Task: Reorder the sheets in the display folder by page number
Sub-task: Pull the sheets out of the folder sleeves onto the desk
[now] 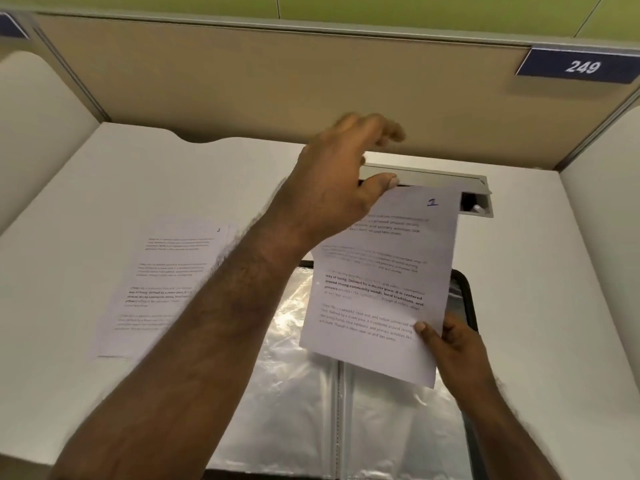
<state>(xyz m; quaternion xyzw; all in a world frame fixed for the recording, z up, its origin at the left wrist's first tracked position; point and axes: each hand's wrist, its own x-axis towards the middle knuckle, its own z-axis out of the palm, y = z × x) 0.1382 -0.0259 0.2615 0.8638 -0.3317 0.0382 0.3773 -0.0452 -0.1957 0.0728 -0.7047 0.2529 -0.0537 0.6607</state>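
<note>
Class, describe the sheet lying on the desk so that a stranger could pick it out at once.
Start at the open display folder on the desk. Just left of it lies a printed sheet. Unlike the sheet marked 1, held up in both hands, it lies flat and is numbered 3.

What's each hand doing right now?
Left hand: pinches the top edge of the sheet marked 1.
Right hand: grips the same sheet's bottom corner, above the open display folder.

Light: bright, even, from overhead; shadows faint.
Glare: white sheen on the plastic sleeves (pixel 298 344) near the table's (pixel 104 188) front edge.
Blur: left hand's (pixel 332 188) fingers (pixel 388 131) smeared.
Distortion: partition lines bow at the edges.
</note>
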